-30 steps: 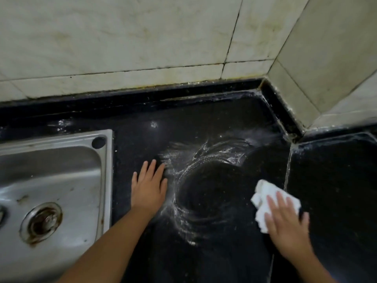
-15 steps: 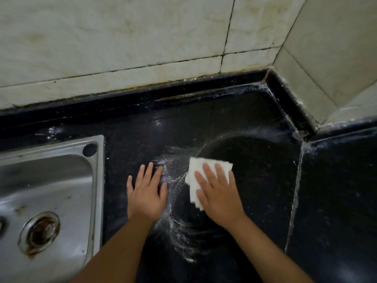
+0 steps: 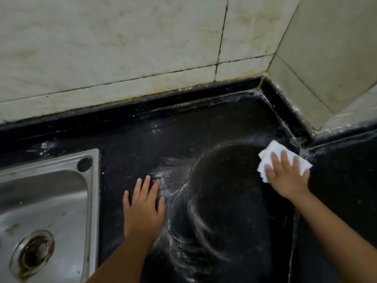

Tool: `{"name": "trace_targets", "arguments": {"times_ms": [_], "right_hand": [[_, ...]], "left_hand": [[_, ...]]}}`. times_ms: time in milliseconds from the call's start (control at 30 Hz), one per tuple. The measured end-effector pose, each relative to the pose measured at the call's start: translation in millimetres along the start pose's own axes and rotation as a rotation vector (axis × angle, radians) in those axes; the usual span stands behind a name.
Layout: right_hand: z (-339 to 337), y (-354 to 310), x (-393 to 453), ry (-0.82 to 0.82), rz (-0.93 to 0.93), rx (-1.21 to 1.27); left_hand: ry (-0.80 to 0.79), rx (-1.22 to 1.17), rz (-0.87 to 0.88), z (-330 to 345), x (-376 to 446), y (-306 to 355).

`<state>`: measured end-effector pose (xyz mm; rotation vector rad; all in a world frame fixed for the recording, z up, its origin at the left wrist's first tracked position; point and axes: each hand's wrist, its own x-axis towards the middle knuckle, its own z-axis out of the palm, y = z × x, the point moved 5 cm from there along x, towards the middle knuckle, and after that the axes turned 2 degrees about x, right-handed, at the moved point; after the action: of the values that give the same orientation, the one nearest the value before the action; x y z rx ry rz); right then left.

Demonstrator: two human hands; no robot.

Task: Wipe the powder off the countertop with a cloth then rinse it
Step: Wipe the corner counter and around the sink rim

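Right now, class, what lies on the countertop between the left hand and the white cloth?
In the head view: black countertop with a wiped dark round patch, ringed by smeared white powder thickest beside the left hand. Nothing else before the cloth.

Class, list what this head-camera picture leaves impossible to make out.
- Cloth: middle hidden under the right hand.
- Sink: left part cut off by the frame edge; no tap shows.
- Countertop beneath the left hand: any powder there is covered.
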<state>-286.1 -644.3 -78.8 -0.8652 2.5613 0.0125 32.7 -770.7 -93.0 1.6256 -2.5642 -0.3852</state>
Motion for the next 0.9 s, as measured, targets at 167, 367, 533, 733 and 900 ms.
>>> {"name": "trace_targets", "arguments": {"times_ms": [167, 367, 533, 733, 900], "right_hand": [[6, -101, 29, 0.02, -0.167, -0.05], [62, -172, -49, 0.069, -0.684, -0.247], [75, -64, -98, 0.062, -0.706, -0.168], [-3, 35, -9, 0.149, -0.14, 0.008], [-13, -62, 60, 0.101, -0.058, -0.019]], "left_hand": [[-0.122, 0.07, -0.05, -2, 5, 0], [-0.116, 0.069, -0.065, -3, 3, 1], [-0.123, 0.06, -0.057, -5, 4, 1], [-0.114, 0.044, -0.048, -4, 4, 2], [-0.142, 0.055, -0.061, 0, 4, 0]]}}
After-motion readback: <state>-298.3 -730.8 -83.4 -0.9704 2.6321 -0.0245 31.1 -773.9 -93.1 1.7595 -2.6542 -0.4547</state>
